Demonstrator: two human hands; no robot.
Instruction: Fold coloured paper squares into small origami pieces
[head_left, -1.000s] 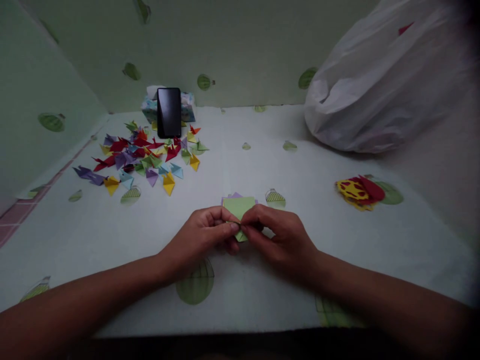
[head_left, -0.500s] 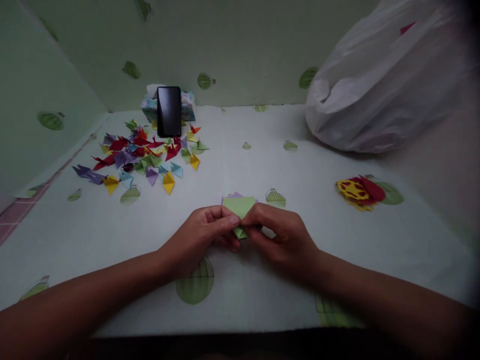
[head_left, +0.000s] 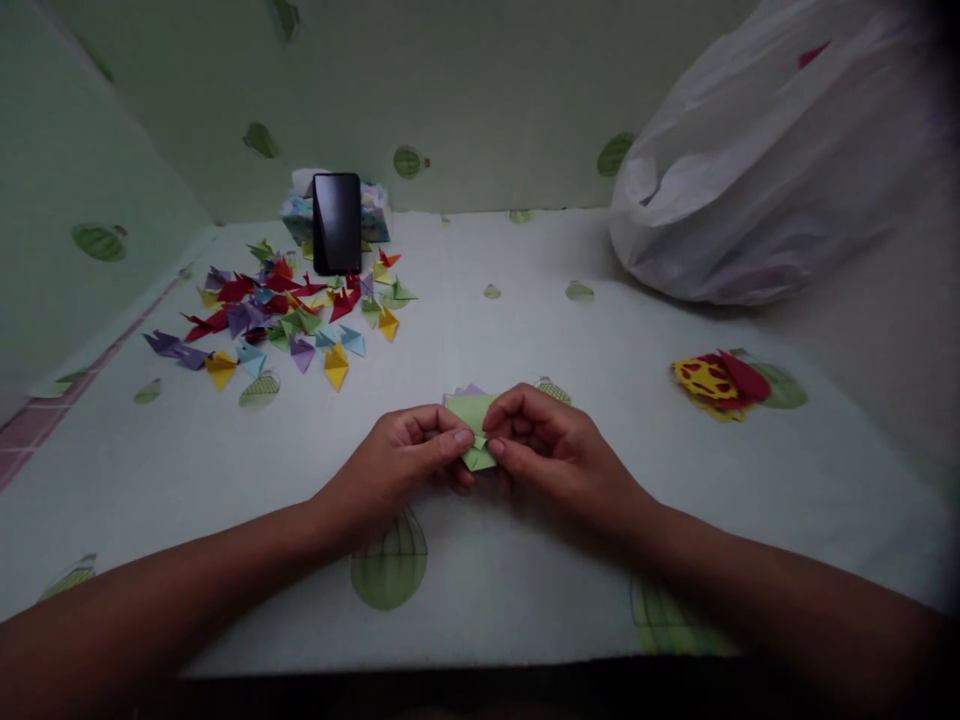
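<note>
Between my hands, near the middle of the table, is a small piece of light green folded paper (head_left: 478, 459). My left hand (head_left: 420, 447) pinches its left side, thumb on top and the other fingers curled beneath. On the right side, my right hand (head_left: 551, 445) is closed on the paper, with its thumb and index fingertip at a small folded flap. A flat green sheet and the tip of a purple paper (head_left: 472, 389) show just behind the fingers; how these sheets lie against the held piece is partly hidden.
Many coloured folded-paper birds (head_left: 277, 310) lie spread at the back left. A black phone (head_left: 337, 224) leans on a tissue box (head_left: 376, 212) there. Yellow and red paper cutouts (head_left: 716, 385) lie to the right. A white plastic bag (head_left: 720, 200) stands at the back right.
My right hand has rolled a little, its thumb now lower and apart from the index finger, uncovering more of the folded flap. My left hand has barely shifted.
</note>
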